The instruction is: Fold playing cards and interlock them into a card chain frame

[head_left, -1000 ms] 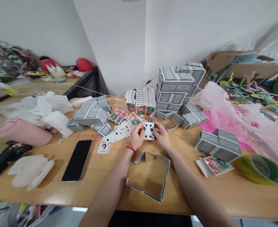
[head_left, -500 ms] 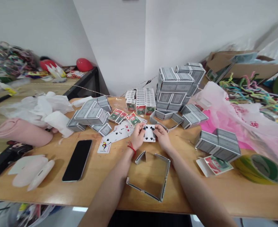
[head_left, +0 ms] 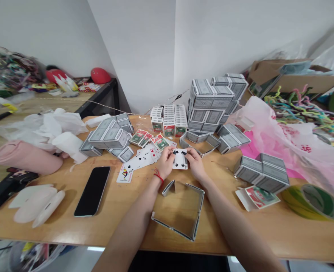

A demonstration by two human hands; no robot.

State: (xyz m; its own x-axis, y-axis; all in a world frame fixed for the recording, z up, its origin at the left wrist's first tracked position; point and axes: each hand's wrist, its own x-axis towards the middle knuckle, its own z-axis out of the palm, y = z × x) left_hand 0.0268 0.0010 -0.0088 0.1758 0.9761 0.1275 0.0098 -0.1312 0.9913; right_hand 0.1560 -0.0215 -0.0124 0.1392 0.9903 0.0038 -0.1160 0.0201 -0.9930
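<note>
A playing card (head_left: 180,160) with black spades, face up, is held at both sides between my hands. My left hand (head_left: 166,162), with a red cord at the wrist, pinches its left edge. On the opposite edge the fingers of my right hand (head_left: 194,163) are closed. Whether it is a single card or a few together I cannot tell. Several loose playing cards (head_left: 140,160) lie fanned out left of my hands, a joker (head_left: 125,175) among them. Between my forearms a frame of folded cards (head_left: 198,213) stands on edge, with a gap at its upper side.
Stacked boxes built of cards (head_left: 209,100) rise behind my hands, beside upright card packs (head_left: 169,119). More card boxes stand left (head_left: 108,134) and right (head_left: 261,172). A phone (head_left: 93,192) lies left; a tape roll (head_left: 314,202) and an opened card pack (head_left: 259,197) are right.
The grip of both hands on the card stays about the same. The card has tilted very slightly, and the view has shifted a little.
</note>
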